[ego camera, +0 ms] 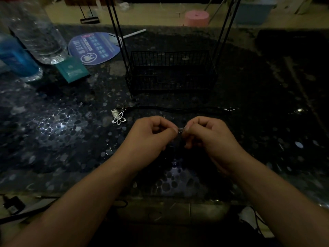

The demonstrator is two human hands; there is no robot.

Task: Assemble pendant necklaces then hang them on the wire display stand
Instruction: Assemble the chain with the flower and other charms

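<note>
Our hands meet above the dark surface [71, 139].
Left hand [153, 132] and right hand [206, 134], fingers curled, pinch a small clasp [180, 129] between them.

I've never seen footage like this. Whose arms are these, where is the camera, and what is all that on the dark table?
There is no machine here: these are a person's two bare arms, filmed by one camera worn on their head, looking forward and down. The left hand and right hand meet fingertip to fingertip, each pinching a small metal clasp; it is too small and dim to tell more. Beyond them on the table lie a black cord and a silver flower pendant. Further back stands the black wire display stand with its basket base. At the far left are a clear plastic bottle, a blue bottle, a round hand fan and a small green packet.
</note>
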